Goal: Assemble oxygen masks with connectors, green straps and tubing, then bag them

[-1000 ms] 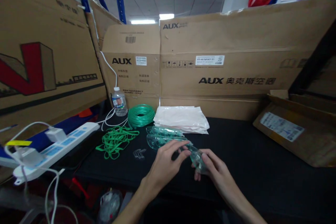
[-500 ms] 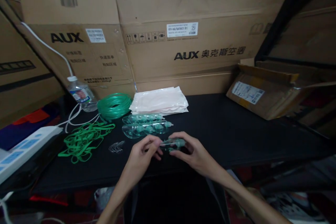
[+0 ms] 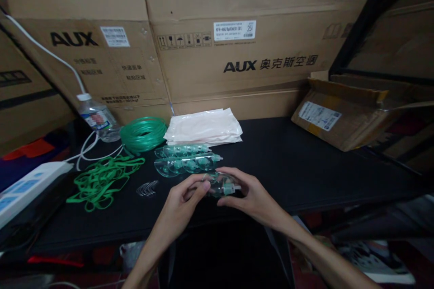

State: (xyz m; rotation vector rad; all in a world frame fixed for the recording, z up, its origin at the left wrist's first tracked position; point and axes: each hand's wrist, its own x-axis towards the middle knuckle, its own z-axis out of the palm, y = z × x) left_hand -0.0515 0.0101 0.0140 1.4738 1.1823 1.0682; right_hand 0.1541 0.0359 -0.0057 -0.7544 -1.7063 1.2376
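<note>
Head view: I see both hands meeting over the near edge of the black table (image 3: 305, 162), pinching one clear mask (image 3: 222, 184) between them. Left hand (image 3: 179, 203) grips its left end, right hand (image 3: 252, 196) its right end by the green fitting; long axis runs left to right, level with both hands, neither nearer. Two nested rows of masks (image 3: 185, 159) lie just beyond, green bands (image 3: 101, 180) to the left, cardboard cartons (image 3: 237, 54) behind.
</note>
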